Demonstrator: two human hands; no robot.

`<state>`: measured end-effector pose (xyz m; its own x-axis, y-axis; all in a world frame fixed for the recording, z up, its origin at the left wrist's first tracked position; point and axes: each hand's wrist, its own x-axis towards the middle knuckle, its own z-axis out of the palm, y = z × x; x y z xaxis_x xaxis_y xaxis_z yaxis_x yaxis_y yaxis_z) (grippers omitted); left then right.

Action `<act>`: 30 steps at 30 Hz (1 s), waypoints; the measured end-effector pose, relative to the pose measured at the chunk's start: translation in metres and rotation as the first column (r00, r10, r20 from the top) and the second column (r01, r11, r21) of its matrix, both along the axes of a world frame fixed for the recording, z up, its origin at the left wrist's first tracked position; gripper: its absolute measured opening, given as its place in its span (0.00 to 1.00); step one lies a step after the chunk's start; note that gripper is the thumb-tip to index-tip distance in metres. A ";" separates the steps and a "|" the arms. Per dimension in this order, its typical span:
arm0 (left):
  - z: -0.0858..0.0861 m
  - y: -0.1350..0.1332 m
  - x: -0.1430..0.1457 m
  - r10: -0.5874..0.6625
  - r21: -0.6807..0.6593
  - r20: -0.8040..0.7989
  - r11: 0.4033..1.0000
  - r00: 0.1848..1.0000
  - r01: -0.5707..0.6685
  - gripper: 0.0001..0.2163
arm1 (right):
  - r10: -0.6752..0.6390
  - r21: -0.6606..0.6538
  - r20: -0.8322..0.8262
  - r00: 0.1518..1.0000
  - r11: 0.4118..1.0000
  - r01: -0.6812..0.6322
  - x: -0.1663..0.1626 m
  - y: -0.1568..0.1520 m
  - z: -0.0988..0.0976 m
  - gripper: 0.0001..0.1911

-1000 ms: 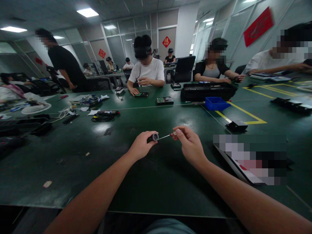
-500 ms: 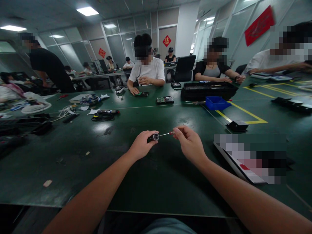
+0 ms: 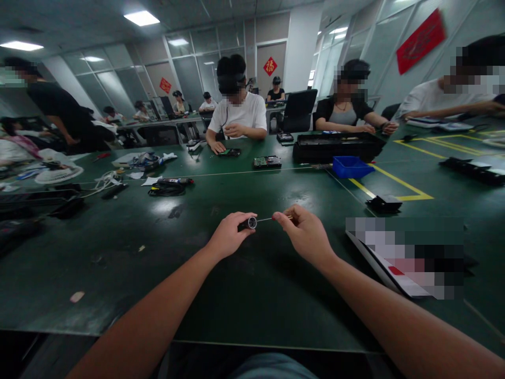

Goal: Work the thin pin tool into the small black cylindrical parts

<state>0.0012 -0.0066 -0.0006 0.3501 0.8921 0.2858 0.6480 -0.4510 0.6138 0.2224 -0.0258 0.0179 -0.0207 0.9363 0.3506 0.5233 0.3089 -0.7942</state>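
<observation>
You're stretching both forearms over the green table (image 3: 244,295), hands facing each other. Your left hand (image 3: 229,235) is curling around a short dark cylinder (image 3: 251,223), its grey-rimmed round end facing you. Your right hand (image 3: 310,231) is pinching a thin-shafted screwdriver (image 3: 264,219), red near the shaft, pointing at that rim; tip contact isn't showing clearly.

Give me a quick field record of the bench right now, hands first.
left hand: gripping a dark cylindrical part, round end exposed
right hand: holding a thin-shafted screwdriver
shaft: points toward the part's round end; tip contact unclear
surface: green table
beyond hands: blue bin, exposed circuit board
left side: black cable bundle
</observation>
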 end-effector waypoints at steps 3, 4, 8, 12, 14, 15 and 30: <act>-0.001 0.000 -0.001 0.007 -0.003 0.003 1.000 1.000 -0.007 0.18 | 0.074 0.010 -0.056 0.996 0.997 -0.074 0.000 0.000 -0.002 0.11; -0.001 0.000 -0.001 0.007 -0.003 0.006 1.000 1.000 -0.007 0.18 | 0.092 0.013 -0.068 0.993 0.996 -0.092 0.000 0.000 -0.002 0.10; -0.002 0.001 -0.001 0.009 -0.002 0.014 1.000 1.000 -0.009 0.18 | 0.113 -0.010 -0.066 0.991 0.993 -0.114 -0.001 -0.001 0.000 0.06; 0.000 0.000 -0.001 0.011 -0.017 0.013 1.000 1.000 -0.011 0.18 | 0.111 -0.102 -0.058 0.992 0.988 -0.117 0.000 -0.001 0.004 0.12; 0.000 0.000 -0.001 0.010 -0.020 0.017 1.000 1.000 -0.010 0.18 | 0.106 -0.134 -0.038 0.994 0.985 -0.110 0.000 -0.001 0.005 0.20; 0.000 0.000 -0.001 0.009 -0.018 0.019 1.000 1.000 -0.009 0.18 | 0.097 -0.145 -0.024 0.995 0.985 -0.099 0.000 -0.001 0.005 0.22; 0.001 -0.001 0.002 0.002 -0.028 0.023 1.000 1.000 -0.002 0.18 | 0.099 -0.083 -0.179 0.979 0.990 -0.115 -0.002 0.000 -0.007 0.12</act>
<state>0.0034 -0.0080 0.0006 0.3417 0.9005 0.2688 0.6343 -0.4321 0.6411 0.2203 -0.0261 0.0111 -0.0688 0.9606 0.2693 0.3422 0.2763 -0.8981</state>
